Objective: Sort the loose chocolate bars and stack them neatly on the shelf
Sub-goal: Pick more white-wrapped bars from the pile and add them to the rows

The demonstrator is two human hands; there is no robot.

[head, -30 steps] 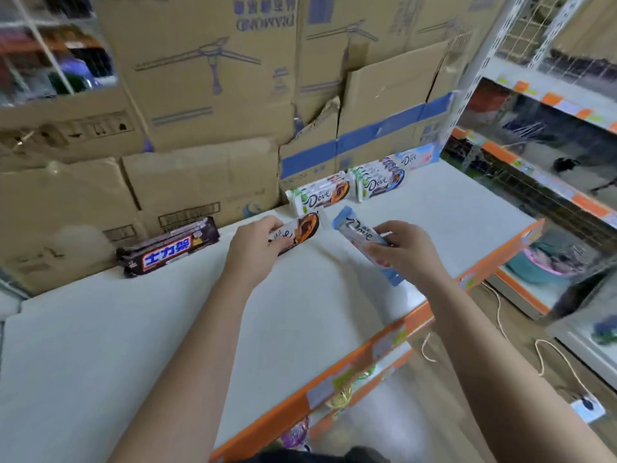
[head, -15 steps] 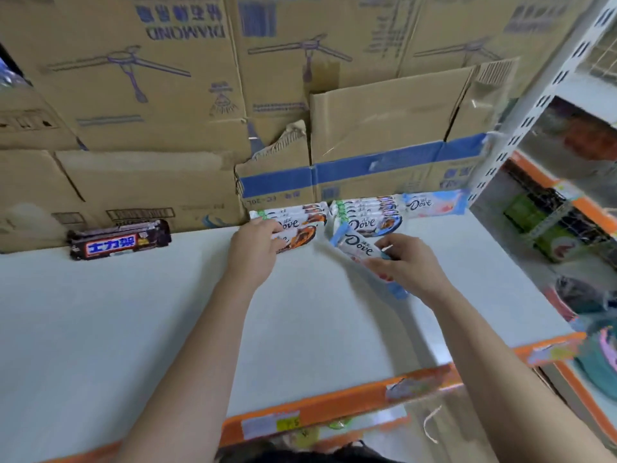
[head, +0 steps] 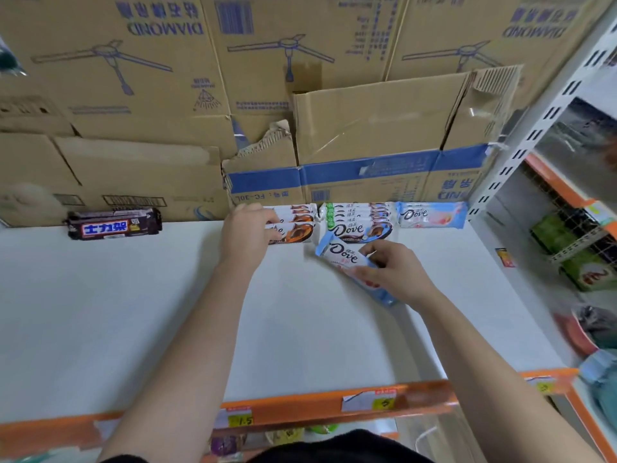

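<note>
From the head camera, a white shelf (head: pixel 133 312) with an orange front edge runs across the view, backed by stacked cardboard boxes (head: pixel 367 128). The left hand (head: pixel 247 233) reaches to the back of the shelf, fingers curled around the left end of an orange-marked chocolate bar (head: pixel 295 232) that sits at the front of a stack of matching bars (head: pixel 297 213) against the boxes. Just to the right of that stack stands a second stack of green-marked Dove bars (head: pixel 359 222), and further right, touching it, lies a pale blue and pink Dove bar (head: pixel 430 214) flat by the white upright post (head: pixel 534 135). The right hand (head: pixel 394 274) pinches a light blue Dove bar (head: pixel 347 262) between thumb and fingers; the bar is angled, its upper left corner near the front of the green-marked stack and its lower end hidden partly under the palm. Far to the left, well apart from the others, a dark-wrapped bar with blue characters (head: pixel 113 224) rests against a low box. Price labels (head: pixel 238 417) are stuck along the orange edge. To the right, a neighbouring shelf unit holds green packages (head: pixel 587 272), blurred.
</note>
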